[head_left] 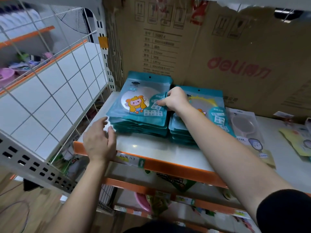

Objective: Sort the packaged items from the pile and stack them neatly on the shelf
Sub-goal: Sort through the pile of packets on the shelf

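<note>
right hand (175,100) grip pinches the top teal packet (134,98); left hand (99,142) released beside the stack (141,129)

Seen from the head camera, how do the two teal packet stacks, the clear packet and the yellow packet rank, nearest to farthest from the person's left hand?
1. Left teal stack, just beyond the left hand.
2. Right teal stack, beside the first, on its right.
3. Clear packet, right of that stack.
4. Yellow packet, far right of the view.
</note>
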Demonstrator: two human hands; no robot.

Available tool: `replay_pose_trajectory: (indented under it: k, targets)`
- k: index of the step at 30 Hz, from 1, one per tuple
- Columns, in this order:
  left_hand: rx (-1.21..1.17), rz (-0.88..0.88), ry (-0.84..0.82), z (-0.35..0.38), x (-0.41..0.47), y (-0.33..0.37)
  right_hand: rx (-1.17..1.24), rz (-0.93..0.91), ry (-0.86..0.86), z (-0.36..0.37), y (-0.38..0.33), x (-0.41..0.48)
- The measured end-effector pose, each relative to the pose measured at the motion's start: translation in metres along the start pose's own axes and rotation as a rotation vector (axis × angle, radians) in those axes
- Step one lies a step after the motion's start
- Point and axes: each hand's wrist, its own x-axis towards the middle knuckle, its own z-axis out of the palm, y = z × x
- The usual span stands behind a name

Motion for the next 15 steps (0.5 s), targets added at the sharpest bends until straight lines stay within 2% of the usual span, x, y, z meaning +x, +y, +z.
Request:
replay_pose_trajectory:
  k: [4,10,15]
  targets:
    - [0.007,0.006,0.002,0.000,0.000,0.001,-0.116,-0.034,0.066,-0.001,0.005,-0.008]
    - [0.006,0.008,-0.027,-0.002,0.000,0.002,-0.165,-0.098,0.069,-0.006,0.010,-0.012]
    - [-0.001,0.113,-0.017,-0.006,0.002,0.010,-0.044,-0.151,0.108,-0.026,0.025,-0.027]
